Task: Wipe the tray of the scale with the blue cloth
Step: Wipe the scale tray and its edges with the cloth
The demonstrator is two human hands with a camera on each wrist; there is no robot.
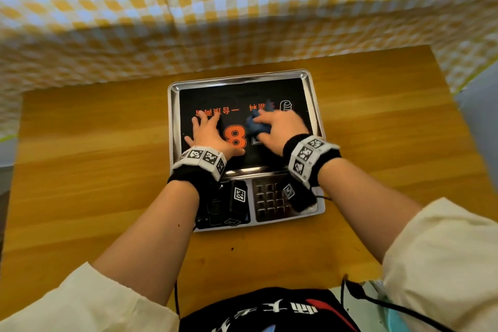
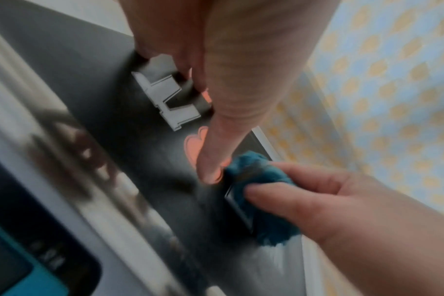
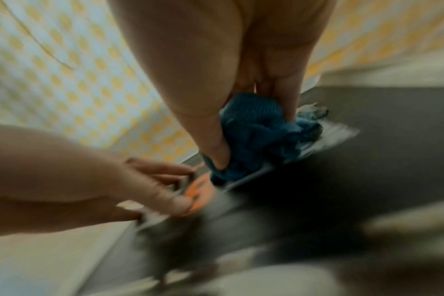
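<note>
Two wrist views: blurred; the scale's keypad sat partly hidden behind both wrists.
Surface: wooden table, checked cloth backdrop beyond the fingers.
Left hand: flat, fingers spread, pressing the tray.
Right hand: curled round the bunched blue cloth, on the tray beside the left hand.

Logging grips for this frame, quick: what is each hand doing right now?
Left hand: open, fingers spread flat on the tray.
Right hand: fingers curled round the bunched blue cloth, pressing it on the tray.
</note>
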